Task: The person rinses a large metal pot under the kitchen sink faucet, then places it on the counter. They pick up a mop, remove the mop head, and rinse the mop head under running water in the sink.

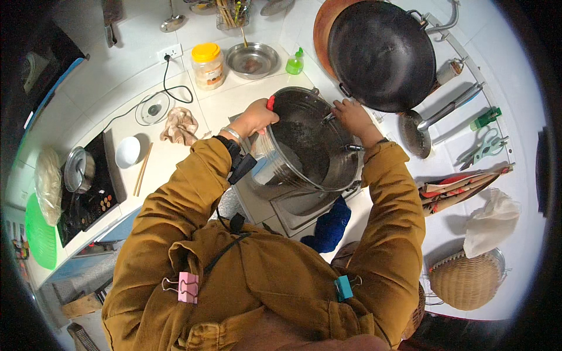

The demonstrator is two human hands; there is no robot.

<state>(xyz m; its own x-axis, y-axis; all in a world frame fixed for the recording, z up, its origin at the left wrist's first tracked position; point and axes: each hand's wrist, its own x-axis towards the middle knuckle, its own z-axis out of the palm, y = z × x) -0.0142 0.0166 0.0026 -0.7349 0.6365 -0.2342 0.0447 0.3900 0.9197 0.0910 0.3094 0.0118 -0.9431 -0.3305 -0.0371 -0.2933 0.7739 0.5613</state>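
Observation:
A large metal pot (307, 145) with a dark inside stands tilted over the sink corner of the counter, its mouth turned up toward me. My left hand (257, 116) grips its left rim beside a red piece at the edge. At the upper right rim, my right hand (353, 117) has its fingers bent over a metal faucet part; whether it grips the faucet or the pot, I cannot tell. A second metal fitting (354, 148) reaches over the pot's right side. Beneath the pot lies a sink edge (287, 215), with a dark blue cloth (329, 226) next to it.
Behind the pot stand a steel bowl (252, 61), a yellow-lidded jar (207, 66) and a green soap bottle (295, 63). Left are a crumpled cloth (179, 126), glass lid (153, 109), white bowl (127, 152), chopsticks (143, 170) and cooktop (94, 193). A black wok (382, 55) hangs right.

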